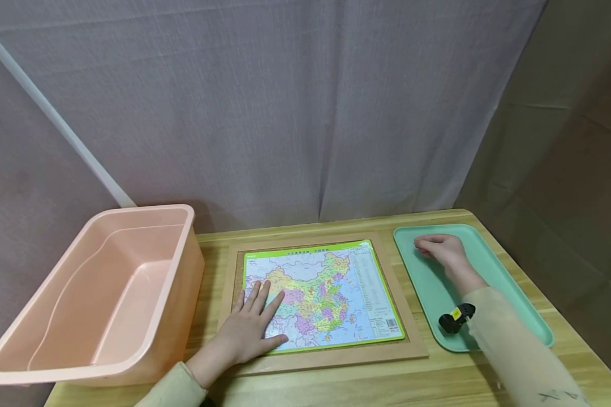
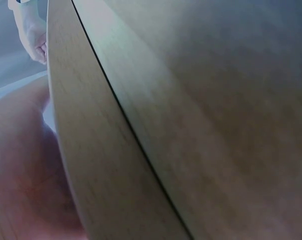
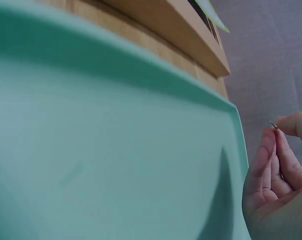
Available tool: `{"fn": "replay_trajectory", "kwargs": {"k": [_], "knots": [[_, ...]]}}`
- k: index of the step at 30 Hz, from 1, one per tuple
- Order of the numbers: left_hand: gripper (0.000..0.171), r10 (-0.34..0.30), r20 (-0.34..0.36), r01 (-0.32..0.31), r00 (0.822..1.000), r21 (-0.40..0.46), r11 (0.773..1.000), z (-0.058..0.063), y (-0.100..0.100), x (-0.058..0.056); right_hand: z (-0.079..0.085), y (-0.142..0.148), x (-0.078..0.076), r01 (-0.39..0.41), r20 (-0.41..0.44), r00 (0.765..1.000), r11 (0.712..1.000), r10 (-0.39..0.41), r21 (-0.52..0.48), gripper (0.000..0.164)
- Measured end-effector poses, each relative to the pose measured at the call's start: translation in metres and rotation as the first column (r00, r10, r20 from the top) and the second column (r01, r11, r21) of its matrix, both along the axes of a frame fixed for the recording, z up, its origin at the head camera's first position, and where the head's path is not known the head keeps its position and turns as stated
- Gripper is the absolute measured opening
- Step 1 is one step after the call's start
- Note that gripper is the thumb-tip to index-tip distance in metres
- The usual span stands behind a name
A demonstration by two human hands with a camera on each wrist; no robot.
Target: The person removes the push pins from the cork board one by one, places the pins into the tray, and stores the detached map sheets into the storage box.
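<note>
My left hand [image 1: 252,328] rests with fingers spread on the left part of a printed map [image 1: 310,299] with a green border. The map lies on a wood-framed cork board [image 1: 407,333]. Over the far part of the green tray [image 1: 494,265], my right hand [image 1: 443,254] pinches a tiny thin pin [image 3: 273,124] between thumb and fingertips. Only the pin's thin end shows in the right wrist view; the fingers hide the rest. The left wrist view is mostly filled by the board's wooden frame [image 2: 85,110] close up, with the left palm at its edge.
A deep pink plastic tub [image 1: 170,294] stands left of the board. All of it is on a wooden table [image 1: 366,373]. Grey cloth [image 1: 265,113] hangs behind the table and at both sides. A black wrist camera [image 1: 453,321] sits on the right wrist.
</note>
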State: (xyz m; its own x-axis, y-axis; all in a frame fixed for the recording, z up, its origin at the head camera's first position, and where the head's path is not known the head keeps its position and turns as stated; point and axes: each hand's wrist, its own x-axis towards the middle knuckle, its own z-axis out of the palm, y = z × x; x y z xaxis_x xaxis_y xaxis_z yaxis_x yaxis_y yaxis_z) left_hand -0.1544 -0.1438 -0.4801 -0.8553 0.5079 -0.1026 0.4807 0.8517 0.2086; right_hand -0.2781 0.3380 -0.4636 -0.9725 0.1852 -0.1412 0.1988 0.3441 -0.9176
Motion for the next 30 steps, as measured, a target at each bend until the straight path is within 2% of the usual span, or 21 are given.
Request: {"fn": "replay_trajectory", "kwargs": {"k": [4, 16, 25, 30], "knots": [[0.091, -0.006, 0.001, 0.006, 1.0, 0.005, 1.0, 0.0, 0.0, 0.0, -0.001, 0.007, 0.001, 0.0, 0.003, 1.0, 1.0, 0.0, 0.001, 0.045], [0.09, 0.007, 0.016, -0.007, 1.0, -0.01, 1.0, 0.002, 0.002, 0.0, -0.004, 0.025, 0.006, 0.006, 0.041, 0.999, 0.996, -0.01, 0.084, 0.051], [0.091, -0.021, -0.012, 0.022, 1.0, 0.047, 0.999, -0.002, -0.001, 0.0, -0.01, 0.033, 0.009, 0.013, 0.047, 0.999, 0.995, -0.018, 0.098, 0.042], [0.091, -0.007, -0.01, 0.007, 1.0, 0.016, 1.0, 0.0, 0.0, 0.001, -0.013, 0.033, 0.012, 0.011, 0.043, 0.999, 0.991, -0.017, 0.135, 0.047]]}}
